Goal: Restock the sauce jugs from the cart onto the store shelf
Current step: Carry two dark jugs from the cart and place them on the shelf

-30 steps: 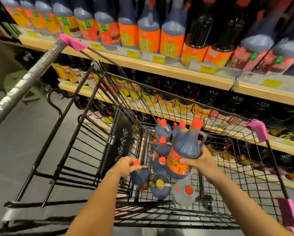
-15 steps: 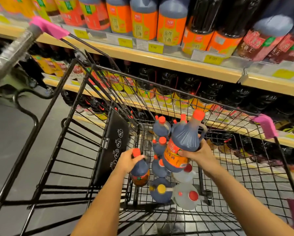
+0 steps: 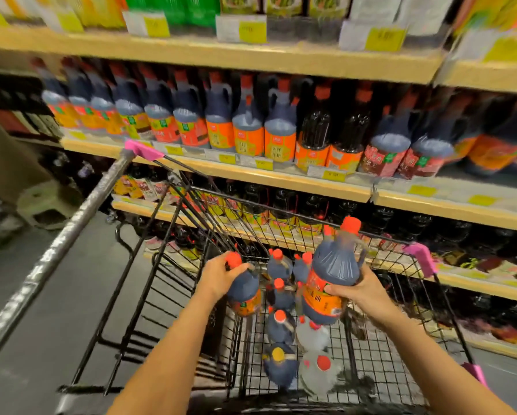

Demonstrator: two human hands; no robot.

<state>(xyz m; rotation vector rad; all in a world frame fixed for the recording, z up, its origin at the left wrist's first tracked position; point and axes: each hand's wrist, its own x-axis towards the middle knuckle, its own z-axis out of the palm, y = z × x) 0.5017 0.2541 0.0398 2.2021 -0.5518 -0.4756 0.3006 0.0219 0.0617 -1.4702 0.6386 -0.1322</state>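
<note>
My right hand [image 3: 357, 287] grips a large dark sauce jug [image 3: 335, 271] with an orange label and red cap, held upright above the cart's basket. My left hand [image 3: 221, 274] is closed over the neck of a smaller dark sauce jug [image 3: 245, 292], lifted beside the cart's left wall. Several more dark jugs [image 3: 279, 298] and two clear ones [image 3: 318, 369] lie in the black wire cart [image 3: 386, 348]. The store shelf [image 3: 251, 172] straight ahead carries a full row of matching orange-labelled jugs [image 3: 248, 127].
The cart's grey push bar [image 3: 71, 232] with pink end caps runs diagonally at the left. A lower shelf [image 3: 281, 232] of dark bottles sits behind the cart. An upper shelf [image 3: 221, 55] holds green and yellow packages. Grey floor lies to the left.
Both hands have risen, lifting their jugs higher out of the cart. The view has tilted upward, bringing the upper shelves into sight.
</note>
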